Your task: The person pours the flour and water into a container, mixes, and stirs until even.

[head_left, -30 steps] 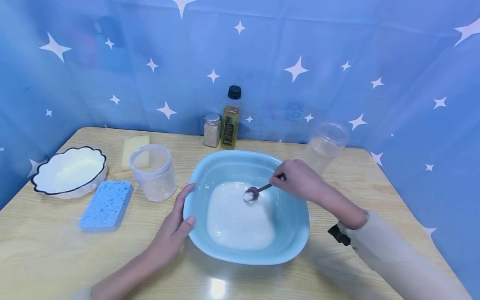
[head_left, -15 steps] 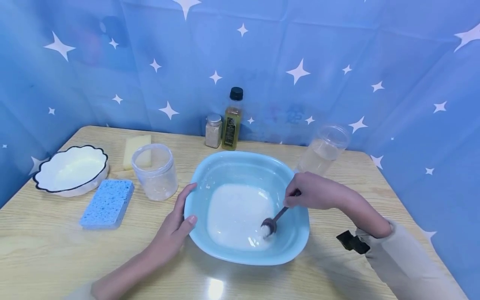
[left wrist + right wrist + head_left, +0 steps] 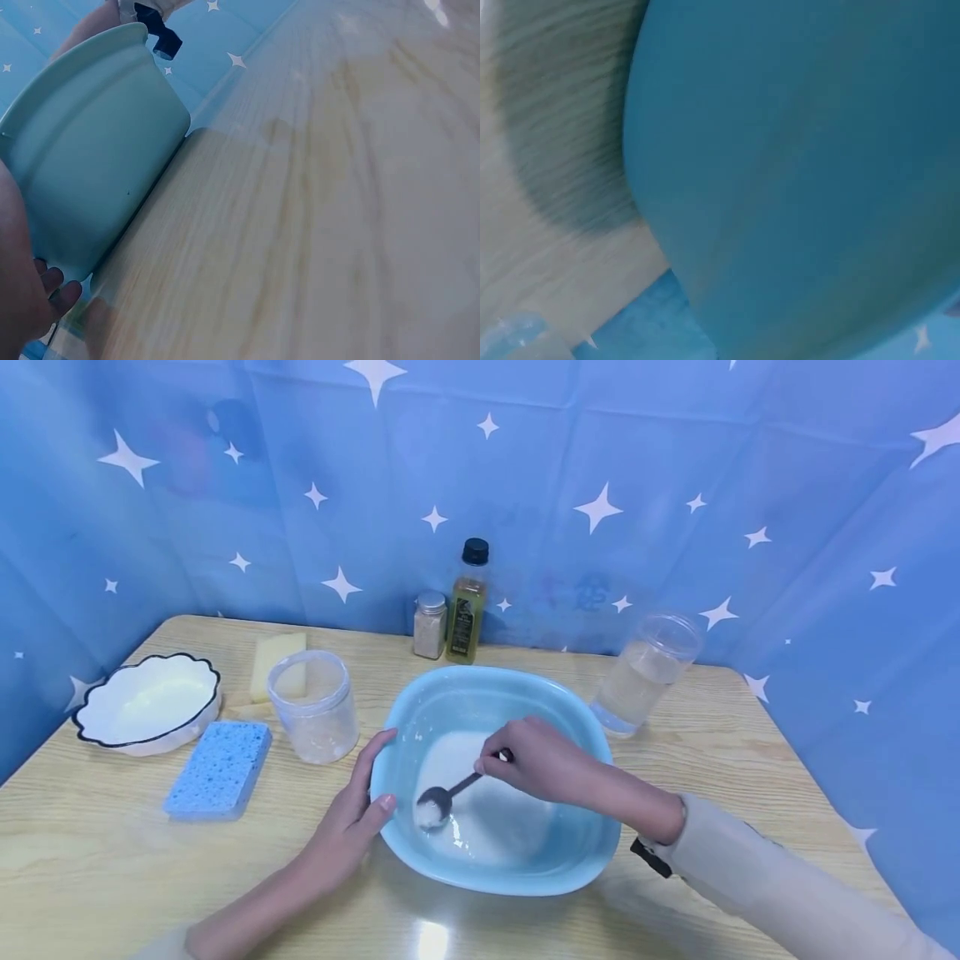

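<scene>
A light blue basin holds a pool of white liquid. My left hand grips the basin's left side, thumb at the rim. In the left wrist view, that hand's fingertips curl at the bottom of the basin wall. Over the basin, my right hand pinches the handle of a dark spoon. The spoon's bowl dips into the liquid near the left wall and carries some white stuff. Only the basin's outer wall fills the right wrist view; the hand's grip is hidden there.
Left of the basin stand an open clear jar, a blue sponge, a pale yellow sponge and a scalloped white dish. Behind are a shaker jar and an oil bottle. A clear container with liquid stands back right.
My right hand has swept the spoon from the basin's middle toward its right front, then across to the left side. The left hand keeps its grip on the rim.
</scene>
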